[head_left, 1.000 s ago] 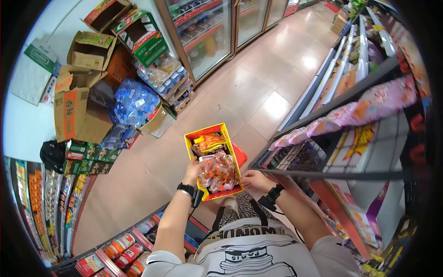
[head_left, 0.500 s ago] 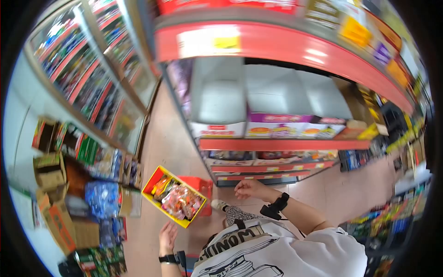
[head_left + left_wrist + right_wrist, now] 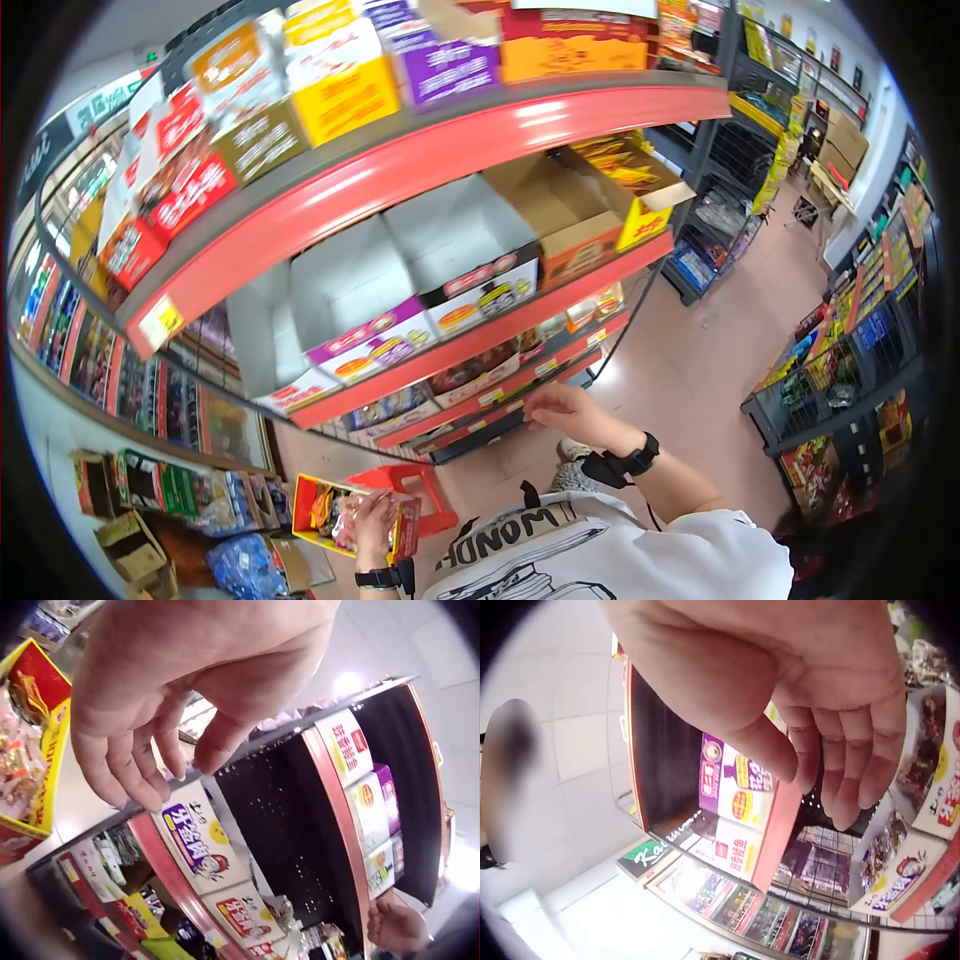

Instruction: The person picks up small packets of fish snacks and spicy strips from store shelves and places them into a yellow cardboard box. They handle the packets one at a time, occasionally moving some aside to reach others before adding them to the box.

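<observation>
My left hand [image 3: 375, 522] hovers over the near end of a yellow-and-red box [image 3: 408, 528] and overlaps it in the head view. In the left wrist view its fingers [image 3: 154, 776] hang loosely bent around nothing. Small wrapped snack packets [image 3: 343, 520] fill the box, which sits on a red stool [image 3: 432, 500] at the lower left. My right hand [image 3: 572, 412] is raised in front of the lower shelves, fingers relaxed and without anything in them. The right wrist view shows its thumb and fingers apart before the shelf cartons [image 3: 739, 784].
A tall shelf rack with red edges [image 3: 420, 125] stands close ahead. Open display cartons [image 3: 350, 275] line its middle shelf; a brown carton [image 3: 560, 215] is at their right. Empty boxes and a blue bag [image 3: 245, 567] lie at lower left. An aisle floor [image 3: 690, 350] runs right.
The view has swung right toward the shelf rack. My hands have come off the box's sides; it now appears lower left on the stool. The left hand has since moved over it.
</observation>
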The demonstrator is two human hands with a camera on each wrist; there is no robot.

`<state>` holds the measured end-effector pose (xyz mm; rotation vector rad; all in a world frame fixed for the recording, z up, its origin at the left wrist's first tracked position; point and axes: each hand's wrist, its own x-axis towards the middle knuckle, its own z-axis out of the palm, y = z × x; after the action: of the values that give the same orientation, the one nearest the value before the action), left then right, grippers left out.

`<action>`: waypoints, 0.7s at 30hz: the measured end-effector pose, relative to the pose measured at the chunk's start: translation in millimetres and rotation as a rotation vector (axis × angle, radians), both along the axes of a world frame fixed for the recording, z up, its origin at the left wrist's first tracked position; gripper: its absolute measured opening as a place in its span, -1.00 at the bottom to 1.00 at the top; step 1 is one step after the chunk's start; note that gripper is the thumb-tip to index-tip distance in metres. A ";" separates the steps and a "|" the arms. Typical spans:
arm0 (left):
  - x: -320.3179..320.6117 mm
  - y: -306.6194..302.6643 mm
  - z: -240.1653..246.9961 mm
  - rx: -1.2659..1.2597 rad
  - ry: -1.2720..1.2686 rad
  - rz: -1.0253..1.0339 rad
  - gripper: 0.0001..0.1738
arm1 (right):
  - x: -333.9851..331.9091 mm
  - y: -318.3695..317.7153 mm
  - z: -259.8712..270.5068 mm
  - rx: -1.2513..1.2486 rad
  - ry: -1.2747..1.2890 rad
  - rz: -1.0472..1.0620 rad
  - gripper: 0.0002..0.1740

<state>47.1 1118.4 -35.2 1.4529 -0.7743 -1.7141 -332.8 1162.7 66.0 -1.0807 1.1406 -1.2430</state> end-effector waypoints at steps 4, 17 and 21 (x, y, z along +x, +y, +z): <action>-84.9 -27.3 29.4 -0.052 0.033 -0.152 -0.73 | -77.3 15.3 14.9 -0.083 0.103 -0.116 -0.83; -360.3 -63.7 194.8 -0.599 0.114 -0.768 -0.72 | -277.3 -12.7 148.0 -0.530 0.684 -0.354 -0.85; -401.8 -68.5 242.9 -0.733 0.042 -0.798 -0.74 | -301.5 -34.5 172.6 -0.580 0.860 -0.283 -0.86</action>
<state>-354.7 1049.9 207.7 0.6133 -1.8870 -1.6735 -634.4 1128.2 238.6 -2.0711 1.6526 -1.4082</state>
